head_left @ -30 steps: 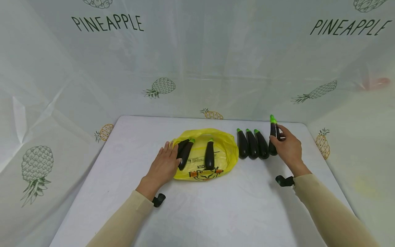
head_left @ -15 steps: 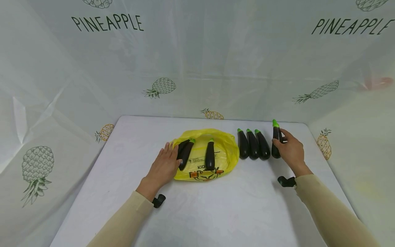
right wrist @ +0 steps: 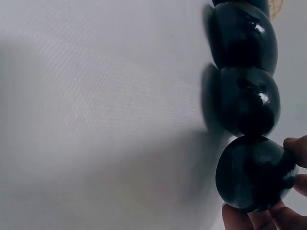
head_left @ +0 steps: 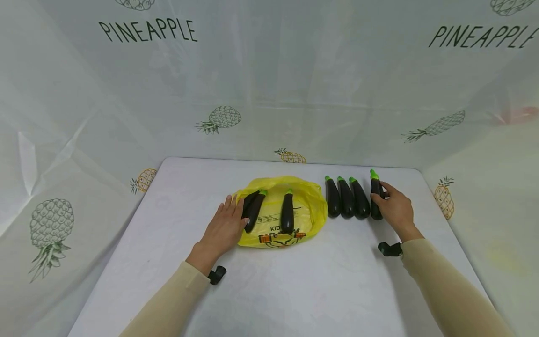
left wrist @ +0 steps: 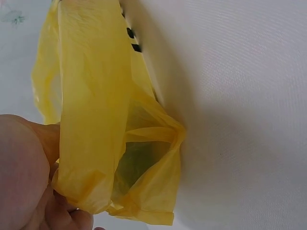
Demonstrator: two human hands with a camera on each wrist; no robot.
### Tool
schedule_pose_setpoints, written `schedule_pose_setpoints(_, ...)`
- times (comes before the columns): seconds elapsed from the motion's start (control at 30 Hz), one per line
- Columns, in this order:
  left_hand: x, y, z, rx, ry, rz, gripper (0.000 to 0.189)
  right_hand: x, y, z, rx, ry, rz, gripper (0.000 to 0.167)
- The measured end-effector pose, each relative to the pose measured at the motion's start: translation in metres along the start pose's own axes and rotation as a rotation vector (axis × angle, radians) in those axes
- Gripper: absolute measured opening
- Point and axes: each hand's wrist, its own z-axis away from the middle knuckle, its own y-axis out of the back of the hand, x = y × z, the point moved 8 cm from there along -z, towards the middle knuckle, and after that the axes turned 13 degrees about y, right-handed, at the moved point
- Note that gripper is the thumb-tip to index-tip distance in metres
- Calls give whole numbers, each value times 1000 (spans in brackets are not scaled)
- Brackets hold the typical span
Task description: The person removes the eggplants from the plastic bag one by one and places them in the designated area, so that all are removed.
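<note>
My left hand (head_left: 225, 227) is at the left side of a yellow plastic bag (head_left: 301, 213), its thumb inside the rim and its fingers outside. The left wrist view shows the bag's edge (left wrist: 91, 96) pinched between thumb and curled fingers. Inside the open bag lie a single dark eggplant (head_left: 287, 213) and two more eggplants (head_left: 254, 210) at the left, partly covered by the hand. My right hand (head_left: 396, 208) grips another eggplant (head_left: 375, 199) by its side, green stem pointing away. Its rounded end (right wrist: 254, 175) is right beside the neighbouring eggplant (right wrist: 249, 100).
Three eggplants (head_left: 347, 199) lie side by side between the bag and the right hand, stems toward the back. The white table (head_left: 294, 290) ends at a pineapple-printed plastic sheet (head_left: 273, 93) behind and on both sides.
The right hand has brought its eggplant nearer and lower, beside the row of three. The left hand and the bag stay in place.
</note>
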Motion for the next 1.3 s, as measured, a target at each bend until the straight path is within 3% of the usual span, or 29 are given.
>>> schedule_pose_setpoints(1.3, -1, -1, 1, 4, -3, -4, 66, 11, -18, -4, -66, -67, 23, 61)
